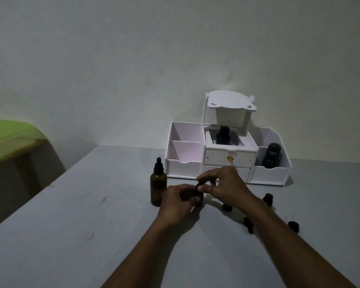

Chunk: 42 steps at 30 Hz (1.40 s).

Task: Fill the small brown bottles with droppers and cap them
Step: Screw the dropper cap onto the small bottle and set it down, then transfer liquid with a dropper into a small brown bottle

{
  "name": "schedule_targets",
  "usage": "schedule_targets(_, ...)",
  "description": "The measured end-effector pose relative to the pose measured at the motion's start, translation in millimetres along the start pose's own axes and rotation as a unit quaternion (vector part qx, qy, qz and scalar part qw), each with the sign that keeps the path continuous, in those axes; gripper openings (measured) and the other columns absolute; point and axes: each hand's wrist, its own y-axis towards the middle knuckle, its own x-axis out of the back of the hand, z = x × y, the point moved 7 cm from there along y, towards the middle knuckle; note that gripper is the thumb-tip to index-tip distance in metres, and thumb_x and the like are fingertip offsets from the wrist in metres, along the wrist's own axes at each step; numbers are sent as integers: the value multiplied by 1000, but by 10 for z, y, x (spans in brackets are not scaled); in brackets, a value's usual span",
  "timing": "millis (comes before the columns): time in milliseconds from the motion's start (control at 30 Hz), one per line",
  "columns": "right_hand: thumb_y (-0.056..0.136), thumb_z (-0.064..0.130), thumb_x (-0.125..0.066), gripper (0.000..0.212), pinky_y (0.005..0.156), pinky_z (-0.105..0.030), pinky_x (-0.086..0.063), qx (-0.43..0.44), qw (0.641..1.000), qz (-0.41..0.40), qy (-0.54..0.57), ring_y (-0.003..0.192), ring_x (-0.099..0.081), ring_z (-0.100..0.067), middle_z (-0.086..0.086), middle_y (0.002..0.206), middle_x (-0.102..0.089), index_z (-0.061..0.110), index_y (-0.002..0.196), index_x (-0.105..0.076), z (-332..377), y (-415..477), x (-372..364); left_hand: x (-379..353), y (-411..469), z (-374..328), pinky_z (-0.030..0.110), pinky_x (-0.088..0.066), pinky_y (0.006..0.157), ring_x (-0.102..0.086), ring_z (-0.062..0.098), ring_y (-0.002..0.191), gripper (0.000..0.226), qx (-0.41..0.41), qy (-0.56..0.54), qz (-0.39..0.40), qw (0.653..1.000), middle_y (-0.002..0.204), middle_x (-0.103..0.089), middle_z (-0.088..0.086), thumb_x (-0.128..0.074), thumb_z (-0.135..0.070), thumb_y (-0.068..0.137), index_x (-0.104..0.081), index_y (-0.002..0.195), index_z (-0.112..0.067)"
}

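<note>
Brown bottles are the business on this grey table (71,225), though the biggest thing on it is the white organiser (227,161) against the wall, with one dark bottle standing in its upper middle compartment and a black labelled bottle (271,155) in its right-hand bin. Just in front of the organiser's left end stands the large amber dropper bottle (158,187), upright, its dropper top on; it looks like the supply.

Both hands meet just to its right. The left hand (180,201) is wrapped around a small brown bottle (199,199) resting on or just above the table; I cannot tell which in this dim light. The right hand (227,187) pinches a small black cap (200,185) at that bottle's neck, thumb and forefinger closed on it. I would judge this the capping step, though whether the cap is going on or coming off I cannot say.

Further right, partly behind the right forearm, two more small bottles (227,207) (267,198) stand near each other, and two loose dark pieces (248,224) (293,226) lie nearer, probably caps or droppers.

If it is capping, the next move calls for keeping the bottle upright and steady while the cap is twisted tight.
</note>
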Motion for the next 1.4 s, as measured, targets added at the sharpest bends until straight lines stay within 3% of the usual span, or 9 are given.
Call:
schedule_targets(233, 82, 19, -79, 30, 70, -8, -42, 0, 1000, 14, -1, 84, -59, 2, 5, 107, -74, 21, 111, -74, 3, 2, -11, -26, -32, 10, 25, -60, 74, -71, 20, 102, 33, 14, -25, 0, 1000, 109, -75, -6, -70, 3, 89, -73, 115, -16)
schedule_targets(333, 81, 22, -79, 38, 71, -8, -42, 3, 1000, 18, -2, 85, -57, 3, 5, 112, -72, 23, 118, -71, 28, -16, -8, -20, -134, 48, 43, -61, 86, -64, 23, 115, 51, 46, -46, -8, 998, 121, -68, -6, -76, 0, 85, -64, 129, -23)
schedule_targets(467, 81, 34, -79, 43, 75, -9, -39, 20, 999, -23, 22, 95, -57, 6, 12, 118, -68, 32, 122, -66, 83, -32, 82, 155, -357, -28, 13, -53, 69, -59, 9, 110, 41, 0, 4, -39, 999, 119, -62, -13, -74, -12, 89, -63, 125, -26)
schedule_targets(533, 82, 35, -77, 40, 74, -9, -38, 34, 997, -60, 32, 95, -58, 7, 15, 116, -67, 35, 120, -66, 175, -37, 162, 261, -458, -28, 12, -50, 71, -62, 8, 109, 34, -6, 2, -49, 999, 116, -65, -12, -76, -17, 88, -67, 117, -32)
schedule_targets(733, 83, 26, -78, 27, 73, -14, -48, 87, 979, -139, 118, 91, -64, 3, 20, 106, -70, 26, 110, -74, 649, -48, 336, 786, -688, -58, 26, -59, 75, -73, 4, 76, 19, 13, -27, -131, 991, 94, -75, -10, -73, -10, 89, -72, 102, -25)
schedule_targets(933, 82, 30, -78, 31, 68, -9, -48, 55, 974, -129, 176, 86, -65, 2, 19, 102, -70, 28, 113, -72, 945, 175, 135, 1118, -571, -108, 46, -58, 91, -67, 22, 98, 35, 12, -7, -205, 979, 110, -69, 0, -83, -18, 81, -65, 109, -31)
schedule_targets(1100, 84, 38, -75, 40, 69, -12, -45, 5, 980, -89, 179, 93, -64, -6, 11, 112, -69, 23, 121, -69, 994, 298, -146, 1090, -368, -135, 32, -52, 84, -62, 18, 108, 63, -5, -41, -180, 983, 120, -64, -5, -91, -19, 71, -63, 127, -27)
schedule_targets(1200, 86, 39, -74, 39, 70, -12, -44, -14, 982, -75, 170, 95, -65, -10, 5, 116, -71, 20, 120, -71, 961, 335, -290, 1040, -265, -138, 29, -54, 85, -65, 13, 105, 59, -5, -32, -143, 989, 120, -69, -5, -90, -13, 71, -66, 123, -26)
schedule_targets(1400, 90, 26, -71, 24, 78, -9, -44, -26, 980, -70, 182, 91, -65, -6, -1, 112, -74, 15, 111, -75, 914, 373, -391, 1010, -238, -131, 7, -49, 49, -65, 8, 92, 46, 6, -32, -107, 994, 109, -71, -6, -82, -2, 80, -68, 119, -22)
